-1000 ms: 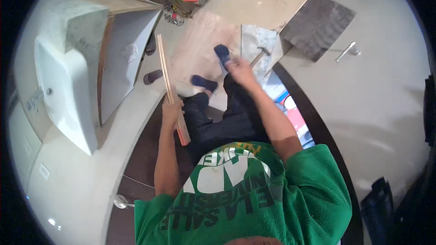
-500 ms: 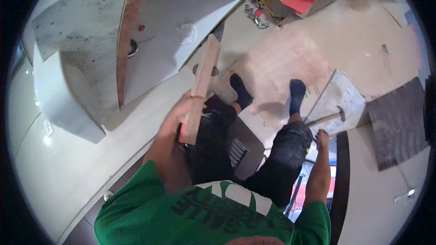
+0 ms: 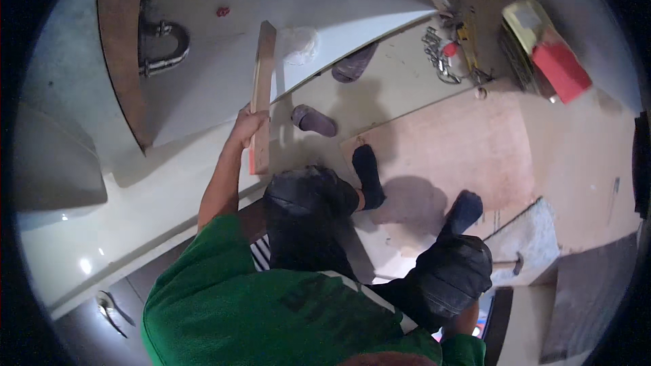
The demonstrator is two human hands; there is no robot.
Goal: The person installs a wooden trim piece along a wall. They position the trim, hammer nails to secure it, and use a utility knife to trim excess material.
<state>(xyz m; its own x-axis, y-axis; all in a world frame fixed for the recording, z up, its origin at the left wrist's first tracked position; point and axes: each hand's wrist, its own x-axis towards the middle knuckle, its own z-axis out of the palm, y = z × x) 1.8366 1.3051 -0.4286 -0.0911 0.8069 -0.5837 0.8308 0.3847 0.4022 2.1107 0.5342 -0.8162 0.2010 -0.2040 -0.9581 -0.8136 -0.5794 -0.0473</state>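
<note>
While the person bends over with knees apart, the left hand [image 3: 248, 129] is closed around a long wooden strip [image 3: 262, 88], out beyond the left knee [image 3: 302, 186]. Grip sits below the strip's midpoint, nearer the red-marked end. Right hand: hidden behind the right knee [image 3: 456, 274]; cannot tell whether it holds anything. Hands well apart.

Handling, as judged: with the longer part beyond the fist, the far end probably feels heavy. A hold nearer the middle would balance better; a firm wrist should keep the tip from knocking the grey panel [image 3: 210, 88] behind it. Whether the two touch, cannot tell. Fingers best kept off the rough edges, in case of splinters.

Bearing: long axis runs almost straight up the view, upper end leaning slightly right. Plain end points away from the body, across the panel; red-marked end points back toward the person, just beside the left knee. Slope relative to the floor unclear.

Nearby: brown slipper [image 3: 314, 120] right of the strip; hammer [image 3: 518, 264] lying beyond the right knee.
</note>
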